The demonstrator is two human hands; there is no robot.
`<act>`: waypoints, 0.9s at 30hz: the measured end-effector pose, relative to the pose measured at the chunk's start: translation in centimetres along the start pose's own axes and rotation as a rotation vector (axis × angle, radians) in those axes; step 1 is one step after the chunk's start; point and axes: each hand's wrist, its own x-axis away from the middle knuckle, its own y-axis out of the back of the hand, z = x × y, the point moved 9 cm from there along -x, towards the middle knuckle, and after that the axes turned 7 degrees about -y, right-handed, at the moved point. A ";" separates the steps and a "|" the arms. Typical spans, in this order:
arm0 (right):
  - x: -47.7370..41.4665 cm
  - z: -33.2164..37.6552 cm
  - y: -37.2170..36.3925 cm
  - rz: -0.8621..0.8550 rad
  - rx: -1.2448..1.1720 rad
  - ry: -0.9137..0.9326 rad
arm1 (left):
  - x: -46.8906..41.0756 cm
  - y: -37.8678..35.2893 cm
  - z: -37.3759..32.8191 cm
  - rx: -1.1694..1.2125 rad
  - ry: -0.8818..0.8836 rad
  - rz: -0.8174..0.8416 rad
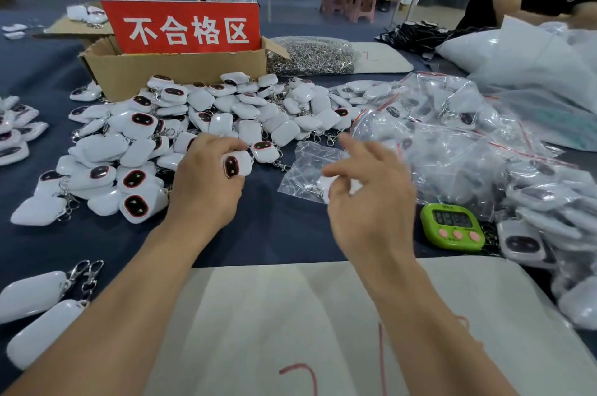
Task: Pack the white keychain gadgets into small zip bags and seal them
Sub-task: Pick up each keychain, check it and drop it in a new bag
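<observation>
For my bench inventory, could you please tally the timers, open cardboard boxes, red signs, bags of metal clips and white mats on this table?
Green timer: 1
Open cardboard box: 1
Red sign: 1
Bag of metal clips: 1
White mats, near and far: 2
Total: 6

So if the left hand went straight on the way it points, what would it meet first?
Probably the pile of white keychain gadgets, just beyond the gadget the left hand holds; depth unclear.
</observation>
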 end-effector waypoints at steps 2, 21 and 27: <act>0.5 0.1 -2.6 0.204 -0.120 -0.078 | 0.1 0.0 -0.7 0.193 0.019 -0.005; 1.9 -2.6 -7.0 0.732 -0.635 -0.675 | 1.4 -4.0 -4.4 1.133 0.157 0.340; 2.0 -3.7 -6.9 0.704 -0.599 -0.729 | 1.7 -4.0 -4.6 0.993 0.113 0.375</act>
